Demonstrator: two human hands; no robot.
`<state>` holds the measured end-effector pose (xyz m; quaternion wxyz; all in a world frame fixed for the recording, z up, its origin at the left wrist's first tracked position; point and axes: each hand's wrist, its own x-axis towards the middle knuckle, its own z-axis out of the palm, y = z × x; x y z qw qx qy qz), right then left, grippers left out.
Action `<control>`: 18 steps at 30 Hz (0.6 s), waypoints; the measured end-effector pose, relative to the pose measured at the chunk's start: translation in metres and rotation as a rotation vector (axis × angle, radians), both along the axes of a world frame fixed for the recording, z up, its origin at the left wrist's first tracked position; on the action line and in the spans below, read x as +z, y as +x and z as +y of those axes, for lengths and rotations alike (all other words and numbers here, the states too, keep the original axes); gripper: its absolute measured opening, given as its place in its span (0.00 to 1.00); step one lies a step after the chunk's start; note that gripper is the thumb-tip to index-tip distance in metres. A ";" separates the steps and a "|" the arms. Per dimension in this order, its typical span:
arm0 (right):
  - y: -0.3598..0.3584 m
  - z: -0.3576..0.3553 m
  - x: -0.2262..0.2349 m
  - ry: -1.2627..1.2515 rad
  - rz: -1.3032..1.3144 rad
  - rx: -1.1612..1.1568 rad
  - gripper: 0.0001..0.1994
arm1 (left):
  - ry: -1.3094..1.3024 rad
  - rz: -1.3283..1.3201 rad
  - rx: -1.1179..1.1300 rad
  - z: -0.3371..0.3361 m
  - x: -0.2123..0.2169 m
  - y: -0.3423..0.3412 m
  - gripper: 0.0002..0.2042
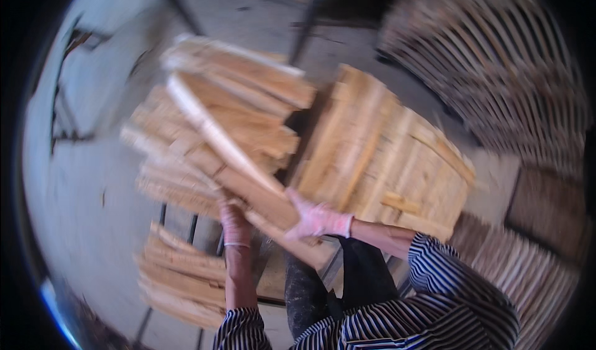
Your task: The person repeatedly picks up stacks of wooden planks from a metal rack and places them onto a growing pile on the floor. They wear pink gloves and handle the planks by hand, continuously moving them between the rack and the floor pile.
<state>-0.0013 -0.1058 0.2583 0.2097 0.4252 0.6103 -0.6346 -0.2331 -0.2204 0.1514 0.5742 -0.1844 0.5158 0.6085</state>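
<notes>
Board (231, 147) extends forward-left from the fingers, its long axis slanting across the plank pile (155, 111), near end between both hands. Right hand (315, 218) grasps the right edge; left hand (236, 224) meets the left edge — blurred, finger closure cannot be told.

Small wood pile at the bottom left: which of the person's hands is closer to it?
Left. In the picture, the left hand is just up and right of the small wood pile; the right hand is farther right.
</notes>
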 end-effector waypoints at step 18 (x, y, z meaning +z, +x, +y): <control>0.182 -0.011 -0.009 0.367 0.144 -0.250 0.62 | 0.175 0.138 -0.268 0.087 0.088 0.205 0.20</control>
